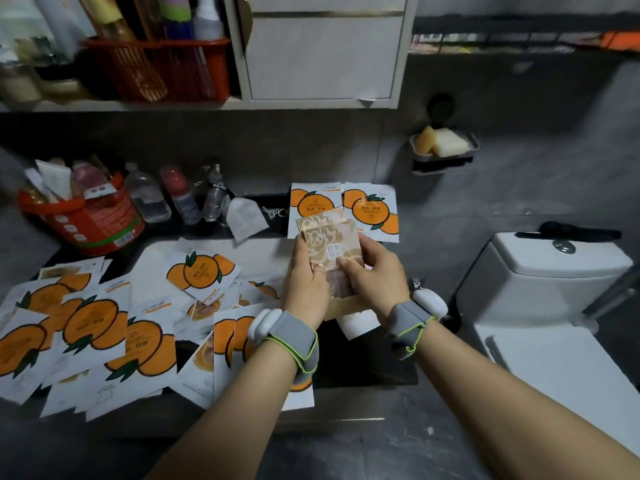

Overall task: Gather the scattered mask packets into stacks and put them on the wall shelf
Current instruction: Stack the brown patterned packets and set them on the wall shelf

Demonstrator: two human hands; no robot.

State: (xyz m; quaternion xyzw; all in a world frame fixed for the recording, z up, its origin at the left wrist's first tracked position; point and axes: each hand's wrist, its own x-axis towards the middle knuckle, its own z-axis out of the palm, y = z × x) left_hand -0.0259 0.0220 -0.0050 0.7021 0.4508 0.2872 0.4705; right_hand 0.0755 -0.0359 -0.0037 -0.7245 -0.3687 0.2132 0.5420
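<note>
Dark bathroom counter [363, 368], grey tiled wall behind. White toilet [540, 268] just off the counter's right edge. Wall-mounted soap dish [445, 150] above the right end, holding soap bars. White cabinet [322, 53] overhead, red basket [156, 69] of bottles on the open shelf beside it. Dark wall shelf [519, 39] top right, contents too blurred to tell. Red tub [86, 220] of tubes at the back left corner, clear bottles [166, 199] next to it.

Orange-print mask packets [97, 330] scattered and overlapping across the counter's left half; two more [370, 209] lie side by side at the back edge.

Left hand [306, 282] and right hand [375, 275] are both closed around a small stack of gold packets [329, 247], held upright above the counter's middle, one hand per side, thumbs on the front face. Grey wristbands [294, 337] on both wrists.
</note>
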